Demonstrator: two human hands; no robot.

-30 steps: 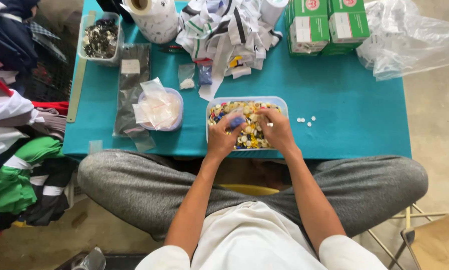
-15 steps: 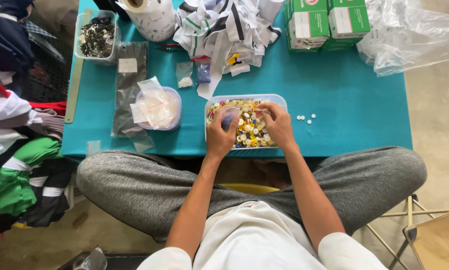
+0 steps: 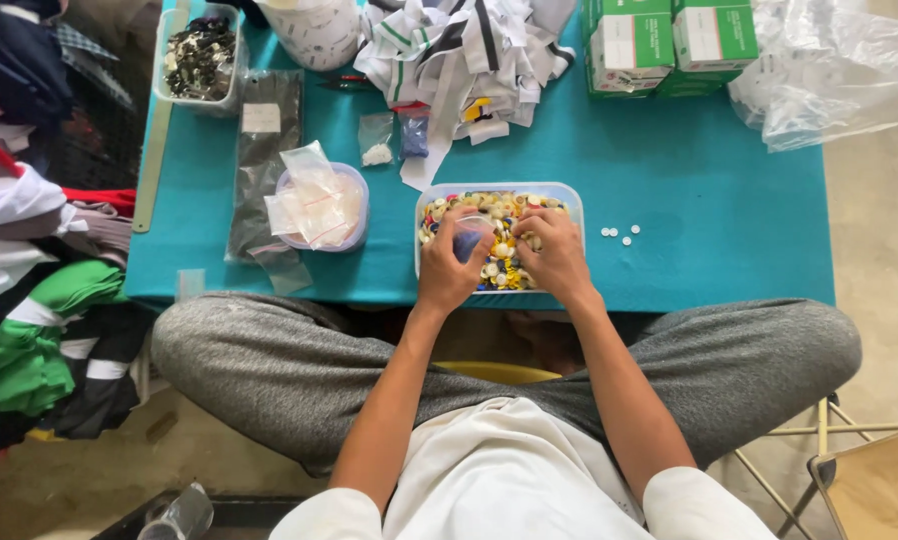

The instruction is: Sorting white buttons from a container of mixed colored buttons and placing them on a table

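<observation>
A clear rectangular tub [image 3: 572, 205] full of mixed coloured buttons sits at the near edge of a teal table [image 3: 709, 210]. Both my hands are over it. My left hand [image 3: 451, 265] holds a small clear plastic bag [image 3: 468, 236] with dark blue pieces inside. My right hand [image 3: 552, 252] rests on the buttons, fingers curled and picking among them beside the bag's mouth. Whether a button is pinched between the fingers is hidden.
A few loose white buttons [image 3: 619, 234] lie right of the tub. To the left stand a round tub of small clear bags [image 3: 319, 205], a dark flat packet [image 3: 264, 150] and a tub of dark pieces [image 3: 201, 55]. Fabric scraps [image 3: 459, 55], green boxes [image 3: 659, 45], crumpled plastic [image 3: 839, 70] behind; clothes [image 3: 39, 300] at left.
Both hands stayed over the button tub. The bag in my left hand has shifted slightly and my right fingers have moved closer to it.
</observation>
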